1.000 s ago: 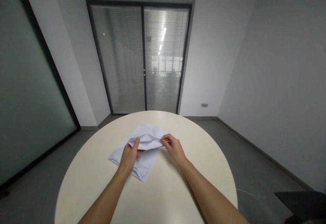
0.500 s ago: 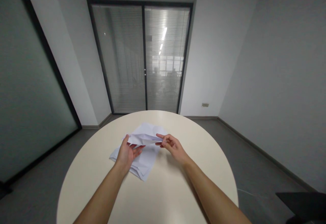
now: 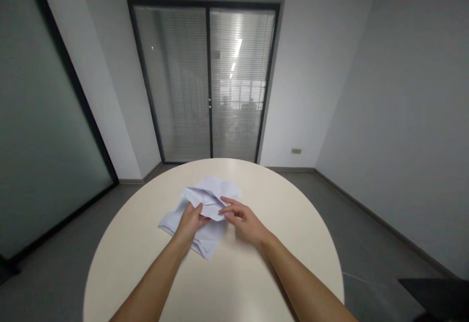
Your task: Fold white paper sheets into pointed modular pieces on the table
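Note:
A folded sheet of white paper (image 3: 212, 210) is raised a little above other white papers. My left hand (image 3: 190, 222) grips its near left edge, thumb on top and fingers beneath. At its right end is my right hand (image 3: 240, 217), its fingertips and thumb closed about the paper's edge, the index finger lying over the top. The folded sheet gapes along its upper side, showing creases inside. Beneath lie loose, overlapping white papers (image 3: 214, 236) with folded corners, partly hidden by the sheet and my left hand.
The papers rest on a round cream table (image 3: 278, 200). Beyond it stands a dark-framed glass door (image 3: 208, 82) with blinds. A frosted glass panel (image 3: 44, 117) is at the left, and a black flat object (image 3: 432, 295) is at the lower right.
The folded sheet has tilted toward me, and its fold gapes wider. My left hand has shifted right with its thumb now on top; my right hand has moved slightly left and down.

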The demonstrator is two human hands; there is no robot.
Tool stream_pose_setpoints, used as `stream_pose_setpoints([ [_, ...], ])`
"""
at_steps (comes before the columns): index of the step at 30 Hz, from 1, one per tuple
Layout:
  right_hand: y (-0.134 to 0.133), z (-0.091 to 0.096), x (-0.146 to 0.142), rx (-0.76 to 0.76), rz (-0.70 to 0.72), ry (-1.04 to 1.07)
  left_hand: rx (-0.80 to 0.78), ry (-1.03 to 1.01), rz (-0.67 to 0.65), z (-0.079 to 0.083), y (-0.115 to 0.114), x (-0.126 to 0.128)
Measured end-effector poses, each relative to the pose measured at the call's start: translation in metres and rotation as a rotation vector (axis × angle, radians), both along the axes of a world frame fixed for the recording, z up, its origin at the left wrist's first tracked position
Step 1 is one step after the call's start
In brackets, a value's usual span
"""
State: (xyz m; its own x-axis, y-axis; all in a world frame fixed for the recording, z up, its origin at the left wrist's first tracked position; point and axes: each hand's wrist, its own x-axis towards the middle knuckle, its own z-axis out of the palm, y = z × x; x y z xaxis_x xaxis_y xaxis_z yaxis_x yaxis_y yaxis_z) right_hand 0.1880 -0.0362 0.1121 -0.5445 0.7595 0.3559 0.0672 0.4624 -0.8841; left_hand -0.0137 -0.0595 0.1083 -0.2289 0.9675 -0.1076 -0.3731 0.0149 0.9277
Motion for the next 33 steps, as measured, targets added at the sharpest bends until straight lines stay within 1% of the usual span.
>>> stream_pose_setpoints([
  [5,0.013,-0.021,-0.002,-0.042,-0.167,0.042,0.003,0.035,0.035,-0.002,0.0,-0.001],
  [9,0.02,-0.033,-0.002,-0.031,-0.247,-0.023,0.029,0.064,0.019,-0.001,0.001,-0.001],
  [15,0.021,-0.03,-0.002,-0.006,-0.409,-0.124,-0.009,0.062,-0.005,0.002,0.001,0.001],
  [17,0.021,-0.028,-0.002,-0.012,-0.409,-0.115,-0.017,0.064,0.009,0.002,0.001,0.001],
  [19,0.021,-0.025,-0.002,-0.012,-0.351,-0.025,-0.025,0.066,0.044,0.002,0.002,-0.001],
  [21,0.02,-0.021,-0.002,-0.029,-0.262,0.119,-0.04,0.06,0.091,0.001,0.004,-0.004],
  [23,0.018,-0.016,-0.002,-0.076,-0.194,0.261,-0.058,0.057,0.125,-0.001,0.005,-0.007],
  [24,0.018,-0.014,-0.002,-0.106,-0.188,0.319,-0.06,0.058,0.134,-0.001,0.005,-0.009],
  [26,0.018,-0.01,-0.001,-0.175,-0.231,0.416,-0.051,0.059,0.137,-0.001,0.005,-0.011],
  [30,0.023,-0.006,0.003,-0.32,-0.388,0.567,-0.027,0.04,0.107,0.001,0.003,-0.009],
  [33,0.027,-0.005,0.006,-0.379,-0.478,0.66,-0.032,0.013,0.093,0.004,0.002,-0.007],
])
